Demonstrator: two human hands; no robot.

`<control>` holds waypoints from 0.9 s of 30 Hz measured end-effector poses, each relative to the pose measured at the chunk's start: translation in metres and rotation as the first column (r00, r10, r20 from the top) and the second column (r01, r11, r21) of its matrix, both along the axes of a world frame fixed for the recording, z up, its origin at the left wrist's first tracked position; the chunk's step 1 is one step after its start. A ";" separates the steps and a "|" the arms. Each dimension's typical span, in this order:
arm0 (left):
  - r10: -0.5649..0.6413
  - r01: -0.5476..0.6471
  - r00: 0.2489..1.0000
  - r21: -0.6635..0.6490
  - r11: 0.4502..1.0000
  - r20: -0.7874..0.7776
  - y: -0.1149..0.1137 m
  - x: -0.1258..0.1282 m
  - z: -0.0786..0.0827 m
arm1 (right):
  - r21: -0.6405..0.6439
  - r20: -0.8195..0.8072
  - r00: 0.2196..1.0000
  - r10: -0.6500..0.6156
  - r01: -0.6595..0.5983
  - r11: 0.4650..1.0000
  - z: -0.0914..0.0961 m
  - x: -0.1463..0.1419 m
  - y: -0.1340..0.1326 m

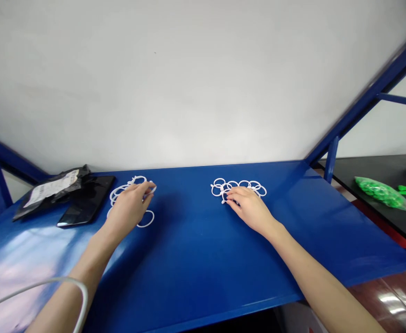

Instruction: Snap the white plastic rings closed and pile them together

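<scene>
My left hand (131,203) is on the left part of the blue table, thumb and fingers pinched on a thin white ring (154,189) that sticks out past the fingertips. Beneath and behind it lies a loose group of white rings (114,193), partly covered by the hand. One separate white ring (152,221) rests just right of the wrist. My right hand (249,206) reaches into a second cluster of white rings (219,180), some with small knobs. Its thumb and fingertips close at the edge of one white ring (223,201); the fingers hide part of the cluster.
At the left, a black plastic package with a white label (52,190) lies by a black phone-like slab (81,210). A white cable (59,279) loops over my left forearm. A bag of green pieces (379,190) lies on a dark table to the right. Blue frame bars (372,95) flank the table.
</scene>
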State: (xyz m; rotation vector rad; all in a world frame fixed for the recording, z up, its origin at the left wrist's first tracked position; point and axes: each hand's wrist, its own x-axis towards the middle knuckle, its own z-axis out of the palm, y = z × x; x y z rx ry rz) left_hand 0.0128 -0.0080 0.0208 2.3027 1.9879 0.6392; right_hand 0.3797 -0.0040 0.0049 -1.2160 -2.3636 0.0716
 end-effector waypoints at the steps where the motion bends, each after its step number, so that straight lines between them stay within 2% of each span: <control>1: -0.016 0.016 0.998 0.000 1.000 0.067 -0.002 0.006 0.003 | 0.010 -0.007 1.000 0.006 -0.006 1.000 0.001 -0.001 -0.001; 4: -0.058 0.082 0.951 -0.067 0.994 0.302 -0.013 0.027 0.010 | 0.041 -0.053 0.998 0.031 -0.029 0.999 0.005 -0.007 -0.008; 6: -0.071 0.167 0.869 -0.155 0.974 0.489 -0.023 0.043 0.014 | 0.037 -0.105 0.993 0.054 -0.050 0.998 0.010 -0.014 -0.016; 8: -0.062 0.267 0.753 -0.219 0.939 0.655 -0.032 0.057 0.018 | 0.000 -0.176 0.980 0.089 -0.090 0.996 0.013 -0.025 -0.027; 10: -0.043 0.348 0.643 -0.242 0.906 0.765 -0.040 0.069 0.020 | -0.082 -0.248 0.961 0.124 -0.148 0.986 0.015 -0.035 -0.037; 12: -0.025 0.409 0.556 -0.248 0.878 0.831 -0.046 0.079 0.021 | -0.205 -0.319 0.942 0.107 -0.179 0.962 0.016 -0.044 -0.045; 16: 0.023 0.528 0.427 -0.270 0.806 0.904 -0.056 0.093 0.015 | -0.421 -0.420 0.907 0.030 -0.224 0.879 0.014 -0.054 -0.051; 19: 0.028 0.596 0.403 -0.285 0.751 0.915 -0.061 0.099 0.008 | -0.499 -0.519 0.854 -0.023 -0.282 0.819 0.014 -0.056 -0.050; 21: 0.018 0.615 0.409 -0.291 0.733 0.912 -0.063 0.101 0.004 | -0.575 -0.567 0.819 -0.089 -0.316 0.755 0.015 -0.057 -0.051; 24: -0.004 0.619 0.438 -0.298 0.726 0.899 -0.065 0.102 0.003 | -0.663 -0.599 0.784 -0.164 -0.369 0.651 0.014 -0.057 -0.052; 27: -0.013 0.594 0.474 -0.309 0.743 0.881 -0.065 0.103 0.004 | -0.672 -0.643 0.738 -0.207 -0.414 0.614 0.010 -0.058 -0.052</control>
